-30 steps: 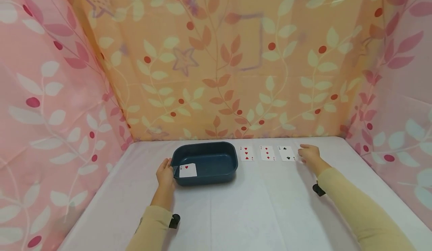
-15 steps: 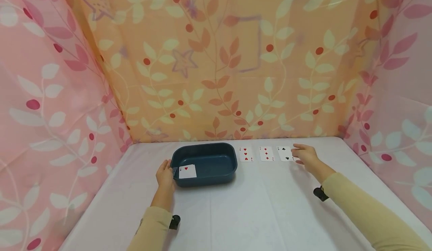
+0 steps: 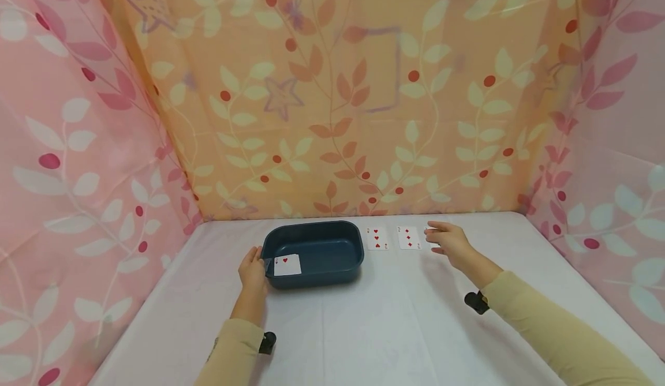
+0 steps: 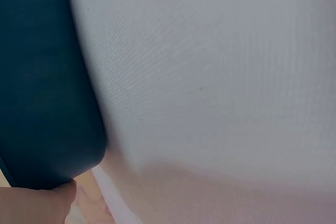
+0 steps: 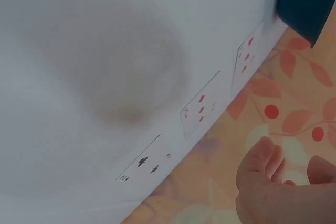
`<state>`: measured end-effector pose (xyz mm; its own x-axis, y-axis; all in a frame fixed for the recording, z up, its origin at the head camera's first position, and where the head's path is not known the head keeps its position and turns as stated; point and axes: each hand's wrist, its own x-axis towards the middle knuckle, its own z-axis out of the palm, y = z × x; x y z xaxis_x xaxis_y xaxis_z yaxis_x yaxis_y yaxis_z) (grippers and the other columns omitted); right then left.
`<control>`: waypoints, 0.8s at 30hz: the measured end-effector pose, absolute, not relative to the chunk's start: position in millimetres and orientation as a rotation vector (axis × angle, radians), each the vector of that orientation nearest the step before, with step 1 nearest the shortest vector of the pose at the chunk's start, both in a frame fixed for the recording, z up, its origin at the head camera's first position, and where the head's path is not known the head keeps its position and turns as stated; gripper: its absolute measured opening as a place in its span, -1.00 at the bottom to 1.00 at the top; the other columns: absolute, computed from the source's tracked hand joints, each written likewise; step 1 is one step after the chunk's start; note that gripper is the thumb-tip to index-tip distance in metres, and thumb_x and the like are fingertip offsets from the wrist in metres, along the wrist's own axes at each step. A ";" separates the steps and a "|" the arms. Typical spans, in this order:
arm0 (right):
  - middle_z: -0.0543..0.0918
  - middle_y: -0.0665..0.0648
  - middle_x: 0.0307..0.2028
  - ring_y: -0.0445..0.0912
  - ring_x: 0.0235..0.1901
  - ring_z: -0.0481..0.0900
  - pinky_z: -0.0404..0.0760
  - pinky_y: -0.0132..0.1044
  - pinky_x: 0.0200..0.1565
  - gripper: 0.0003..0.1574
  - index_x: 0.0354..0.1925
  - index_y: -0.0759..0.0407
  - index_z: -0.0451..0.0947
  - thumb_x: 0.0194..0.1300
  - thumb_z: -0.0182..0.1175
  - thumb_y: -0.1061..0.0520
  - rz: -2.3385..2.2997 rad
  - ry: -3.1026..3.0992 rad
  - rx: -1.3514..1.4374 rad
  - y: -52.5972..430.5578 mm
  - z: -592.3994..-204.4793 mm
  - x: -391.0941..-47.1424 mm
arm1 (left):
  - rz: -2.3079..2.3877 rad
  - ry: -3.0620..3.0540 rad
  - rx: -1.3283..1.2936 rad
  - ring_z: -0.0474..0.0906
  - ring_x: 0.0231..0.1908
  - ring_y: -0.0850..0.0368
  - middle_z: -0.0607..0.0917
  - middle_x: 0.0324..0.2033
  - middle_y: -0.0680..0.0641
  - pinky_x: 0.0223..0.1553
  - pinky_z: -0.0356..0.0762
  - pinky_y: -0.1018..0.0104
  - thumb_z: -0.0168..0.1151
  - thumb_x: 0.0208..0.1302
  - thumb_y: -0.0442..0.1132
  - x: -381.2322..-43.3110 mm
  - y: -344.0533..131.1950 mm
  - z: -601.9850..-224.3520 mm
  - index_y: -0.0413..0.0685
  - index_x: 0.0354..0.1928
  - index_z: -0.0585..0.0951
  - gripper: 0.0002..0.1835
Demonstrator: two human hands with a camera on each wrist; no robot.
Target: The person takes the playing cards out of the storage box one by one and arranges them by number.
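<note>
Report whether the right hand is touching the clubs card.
Apart: the right wrist view shows tablecloth and patterned curtain between the right hand and the clubs card.

Hearts (image 3: 377, 238), diamonds (image 5: 201, 109), clubs (image 5: 143, 161) on playing cards (image 3: 403, 238)

dark blue tub (image 4: 47, 87): left side | left hand (image 4: 34, 205): touching tub's end | white cloth (image 4: 220, 77): shadowed below

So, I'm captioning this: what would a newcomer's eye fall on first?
Probably the dark blue tub, left of centre on the white tablecloth, with a heart card in its left end near the left hand. Next, the row to its right: three of hearts, three of diamonds, two of clubs, the last mostly hidden by the right hand in the head view. An orange leaf-patterned cloth hangs behind.
</note>
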<state>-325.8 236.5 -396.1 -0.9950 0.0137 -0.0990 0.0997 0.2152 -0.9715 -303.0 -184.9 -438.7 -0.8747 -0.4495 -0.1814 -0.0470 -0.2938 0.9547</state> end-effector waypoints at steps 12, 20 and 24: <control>0.62 0.14 -0.08 -0.17 -0.22 0.58 0.62 -0.33 -0.19 -0.31 0.38 0.49 0.15 0.35 0.09 0.34 -2.050 2.241 -0.018 191.7 -390.1 -321.3 | -2.256 -1.679 0.614 -0.04 0.45 0.00 0.14 0.45 -0.20 0.42 -0.10 0.20 -0.34 0.44 -0.55 -302.8 -185.2 -436.0 -0.29 0.49 -0.01 -0.41; 0.62 0.29 -0.03 0.07 -0.06 0.60 0.64 -0.21 -0.07 -0.35 0.36 0.43 0.22 0.36 0.10 0.31 -2.040 2.191 -0.061 162.4 -390.1 -317.9 | -2.254 -1.688 0.615 -0.04 0.45 -0.01 0.14 0.45 -0.20 0.42 -0.10 0.18 -0.34 0.46 -0.53 -302.0 -183.4 -435.8 -0.29 0.49 -0.01 -0.42; 0.58 0.38 0.06 0.09 -0.05 0.60 0.64 -0.17 -0.05 -0.36 0.35 0.43 0.23 0.37 0.10 0.31 -2.052 2.155 -0.071 152.4 -392.9 -315.0 | -2.242 -1.692 0.607 -0.03 0.45 -0.02 0.15 0.44 -0.21 0.42 -0.08 0.18 -0.32 0.46 -0.53 -302.4 -183.0 -441.9 -0.30 0.49 0.00 -0.43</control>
<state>-315.0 152.4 -392.9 -0.9852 -0.1478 -0.0863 0.0790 0.0549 -0.9954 -302.4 -183.0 -441.9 -0.8767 -0.4510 -0.1675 -0.0376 -0.2829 0.9584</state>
